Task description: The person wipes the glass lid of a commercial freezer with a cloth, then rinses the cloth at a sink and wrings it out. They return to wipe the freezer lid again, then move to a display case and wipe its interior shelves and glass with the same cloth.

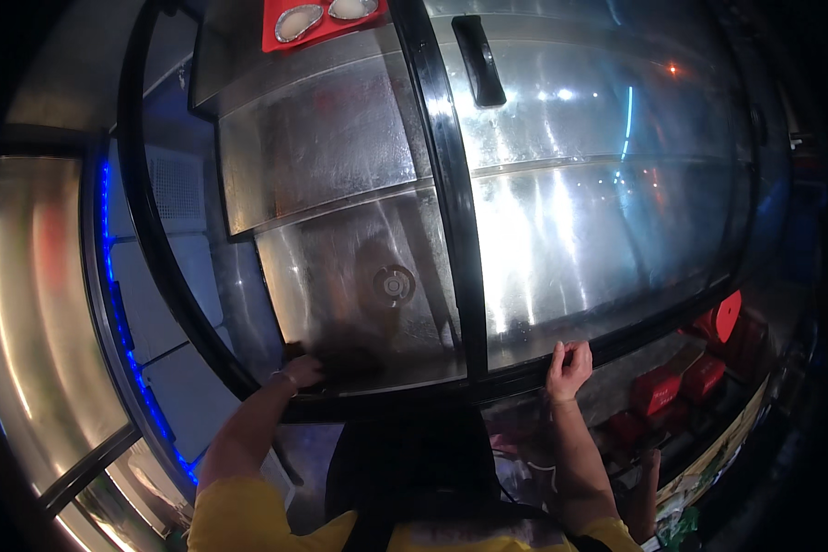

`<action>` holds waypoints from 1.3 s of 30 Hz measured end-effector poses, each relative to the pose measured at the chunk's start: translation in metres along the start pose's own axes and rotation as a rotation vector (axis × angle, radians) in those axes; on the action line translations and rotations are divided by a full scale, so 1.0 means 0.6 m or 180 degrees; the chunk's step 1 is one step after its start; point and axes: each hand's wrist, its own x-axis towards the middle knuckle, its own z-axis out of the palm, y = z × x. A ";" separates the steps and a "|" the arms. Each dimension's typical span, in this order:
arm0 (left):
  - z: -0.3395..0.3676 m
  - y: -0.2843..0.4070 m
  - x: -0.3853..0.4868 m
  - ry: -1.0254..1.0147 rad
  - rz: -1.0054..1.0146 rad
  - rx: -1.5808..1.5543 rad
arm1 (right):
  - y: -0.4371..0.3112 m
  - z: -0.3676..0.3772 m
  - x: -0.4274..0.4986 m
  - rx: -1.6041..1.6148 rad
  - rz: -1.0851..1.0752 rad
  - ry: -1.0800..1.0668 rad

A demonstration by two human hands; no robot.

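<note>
My left hand (302, 372) reaches through the open side of a stainless steel display case (317, 234) and is low in its near left corner. A dark, reddish-brown thing (294, 350), perhaps a cloth, shows beside the fingers. Shadow hides the fingertips and whatever they touch. On the front rim, my right hand (569, 372) has its fingers curled against the black frame (617, 350). A glass sliding panel (593, 234) with a black handle (479, 61) covers the right half of the case. The steel floor bears a round drain cover (394, 285).
Two foil cups of pale contents stand on a red tray (276, 34) on the far step. A black upright bar (441, 152) divides the opening. Blue-lit white panels (186, 400) flank the left side. Red boxes (655, 392) sit below right, near another person's arm (645, 493).
</note>
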 end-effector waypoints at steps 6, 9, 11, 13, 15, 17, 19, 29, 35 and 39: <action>0.033 0.158 0.116 0.2080 0.1470 -0.0691 | 0.004 -0.001 -0.002 -0.0144 0.0148 -0.0125; -0.003 0.328 0.206 0.1765 0.2346 0.1631 | -0.005 -0.004 0.001 -0.0035 0.0180 -0.0086; -0.068 0.362 0.247 0.2350 0.2330 0.2140 | -0.010 -0.004 0.003 -0.0040 -0.0081 0.0073; -0.144 0.320 0.265 0.2917 0.1602 0.2014 | -0.015 -0.003 0.004 0.0090 0.0052 0.0032; -0.194 0.216 0.250 0.3403 0.0208 0.1264 | -0.015 -0.001 0.005 0.0085 -0.0032 0.0088; -0.204 0.073 0.206 0.3375 -0.0876 0.0573 | -0.013 0.001 0.004 0.0057 -0.0035 0.0066; -0.166 -0.046 0.150 0.2947 -0.1966 0.0621 | -0.008 0.003 0.002 0.0013 -0.0100 0.0115; -0.017 0.064 -0.001 0.3245 -0.0490 -0.3754 | -0.002 0.010 0.001 -0.0085 -0.0032 0.0120; -0.291 0.066 -0.134 0.4203 0.0596 -0.3698 | 0.006 0.009 -0.004 -0.0126 -0.0060 0.0118; -0.411 0.037 -0.146 0.4695 -0.0585 -0.2550 | 0.011 0.013 -0.007 -0.0088 -0.0080 0.0136</action>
